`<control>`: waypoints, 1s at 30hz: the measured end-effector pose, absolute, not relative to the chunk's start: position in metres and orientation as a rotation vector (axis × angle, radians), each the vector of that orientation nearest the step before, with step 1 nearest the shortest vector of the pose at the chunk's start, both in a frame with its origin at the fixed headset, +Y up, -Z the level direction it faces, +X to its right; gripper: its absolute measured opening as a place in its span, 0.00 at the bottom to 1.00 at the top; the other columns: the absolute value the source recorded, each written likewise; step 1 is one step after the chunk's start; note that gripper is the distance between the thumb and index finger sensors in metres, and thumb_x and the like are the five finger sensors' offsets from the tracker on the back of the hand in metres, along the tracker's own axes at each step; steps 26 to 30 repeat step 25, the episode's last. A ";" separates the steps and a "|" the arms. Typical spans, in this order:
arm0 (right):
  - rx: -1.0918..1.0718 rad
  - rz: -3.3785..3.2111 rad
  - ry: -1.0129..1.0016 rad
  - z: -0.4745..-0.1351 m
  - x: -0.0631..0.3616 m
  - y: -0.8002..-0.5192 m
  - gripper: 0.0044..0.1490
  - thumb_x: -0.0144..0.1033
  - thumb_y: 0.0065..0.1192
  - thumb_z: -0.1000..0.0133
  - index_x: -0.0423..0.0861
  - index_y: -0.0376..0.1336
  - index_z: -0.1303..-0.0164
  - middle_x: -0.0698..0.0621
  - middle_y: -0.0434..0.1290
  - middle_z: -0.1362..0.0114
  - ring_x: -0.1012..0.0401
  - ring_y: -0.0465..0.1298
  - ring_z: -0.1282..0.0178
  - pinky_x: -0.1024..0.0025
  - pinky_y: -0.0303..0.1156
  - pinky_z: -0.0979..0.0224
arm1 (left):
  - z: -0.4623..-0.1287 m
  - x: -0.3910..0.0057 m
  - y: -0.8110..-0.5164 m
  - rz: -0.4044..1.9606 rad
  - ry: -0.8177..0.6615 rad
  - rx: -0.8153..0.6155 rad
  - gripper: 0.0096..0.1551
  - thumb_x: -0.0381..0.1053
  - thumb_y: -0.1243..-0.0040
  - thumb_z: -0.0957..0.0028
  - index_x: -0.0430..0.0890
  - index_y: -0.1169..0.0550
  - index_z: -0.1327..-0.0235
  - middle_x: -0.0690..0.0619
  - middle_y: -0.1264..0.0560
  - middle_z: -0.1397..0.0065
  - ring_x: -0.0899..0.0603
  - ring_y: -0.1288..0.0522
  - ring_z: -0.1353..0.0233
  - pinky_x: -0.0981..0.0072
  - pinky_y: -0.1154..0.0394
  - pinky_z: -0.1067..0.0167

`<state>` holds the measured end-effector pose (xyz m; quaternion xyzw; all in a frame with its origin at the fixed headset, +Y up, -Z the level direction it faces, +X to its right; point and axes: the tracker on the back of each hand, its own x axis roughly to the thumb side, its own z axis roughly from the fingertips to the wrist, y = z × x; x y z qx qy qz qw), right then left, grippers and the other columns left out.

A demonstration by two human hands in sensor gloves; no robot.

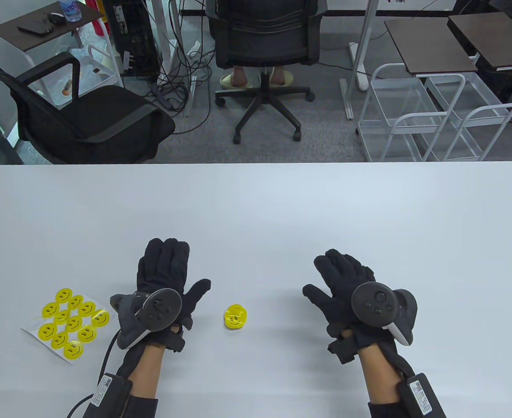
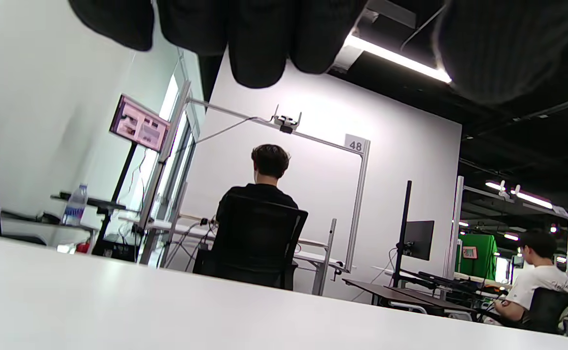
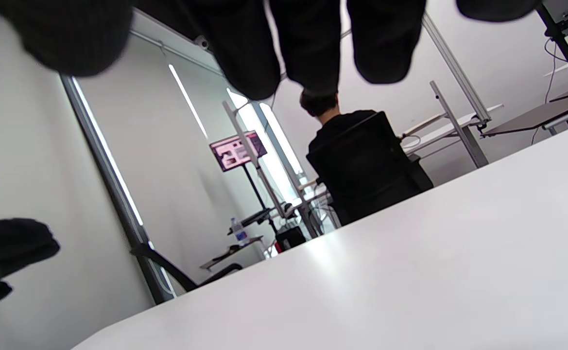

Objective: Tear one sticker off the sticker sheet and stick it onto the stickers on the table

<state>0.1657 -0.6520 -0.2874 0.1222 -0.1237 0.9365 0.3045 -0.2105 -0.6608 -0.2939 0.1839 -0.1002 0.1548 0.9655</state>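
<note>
Sticker sheet (image 1: 69,324): lies flat on the bench (image 1: 256,209), near the front edge, just left of the left hand (image 1: 164,287). Yellow smiley discs in rows on a thin backing; one disc at the right edge (image 1: 100,318) sits out from the rest. Judged paper-thin, nearly weightless, limp. It will likely slide on the smooth top if picked at with one hand, so one hand should press the backing down while the other lifts a disc by its rim. The rim is the place to start; a fingernail is not available through the gloves, so bending the backing to raise an edge looks the better route. Adhesive side may cling to glove fabric. Fragile only in that it creases or folds onto itself.

Target stack of stickers (image 1: 235,316): small yellow pile on the bench between the two hands, a little nearer the left hand, touching neither.

Left hand: palm down, fingers straight and spread slightly, holding nothing. Right hand (image 1: 347,287): same, flat and relaxed, holding nothing, well apart from the sheet. Wrist views show only fingertips hanging above bare bench; sheet not visible there.

Judgement: peel not yet begun.

Beyond the bench: office chairs, wire carts, another person seated facing away.
</note>
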 end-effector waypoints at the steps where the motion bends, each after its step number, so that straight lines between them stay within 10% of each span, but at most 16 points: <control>1: 0.322 2.480 -0.307 -0.289 0.165 -0.654 0.50 0.63 0.56 0.48 0.42 0.62 0.23 0.35 0.63 0.16 0.28 0.59 0.20 0.18 0.50 0.29 | -0.294 -0.211 -0.660 0.334 -0.219 0.323 0.54 0.71 0.40 0.49 0.45 0.44 0.17 0.40 0.45 0.13 0.28 0.53 0.15 0.32 0.47 0.25; 30: 0.255 2.571 -0.319 -0.293 0.176 -0.660 0.52 0.66 0.53 0.49 0.45 0.59 0.20 0.36 0.60 0.14 0.29 0.55 0.18 0.18 0.46 0.28 | -0.294 -0.218 -0.670 0.267 -0.222 0.375 0.53 0.72 0.40 0.50 0.47 0.42 0.18 0.43 0.43 0.13 0.31 0.51 0.15 0.34 0.45 0.24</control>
